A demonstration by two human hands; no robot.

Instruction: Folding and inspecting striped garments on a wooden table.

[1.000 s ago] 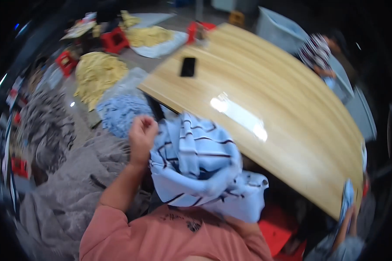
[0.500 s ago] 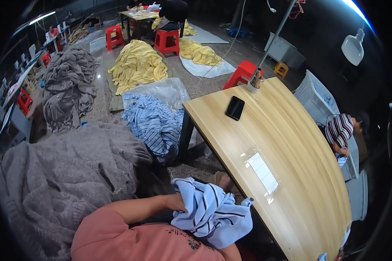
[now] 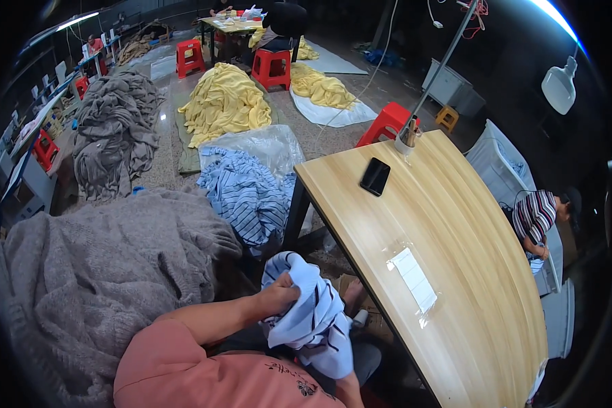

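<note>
head view: the left hand (image 3: 283,294) is closing its grip on the striped blue garment (image 3: 313,319), fingers bunching the upper folds. the garment is hanging in front of the person's chest, beside the near edge of the wooden counter (image 3: 455,272), not resting on it. the right hand is sitting under the cloth; only a forearm is showing at the lower edge, so its grip cannot be told. judgement: the fabric is looking light, soft and limp, likely to sag and slip; taking hold at a hem or seam would be steadying it. a grey knit heap (image 3: 95,272) is lying just left; a black phone (image 3: 375,176) is lying well apart on the counter.
</note>
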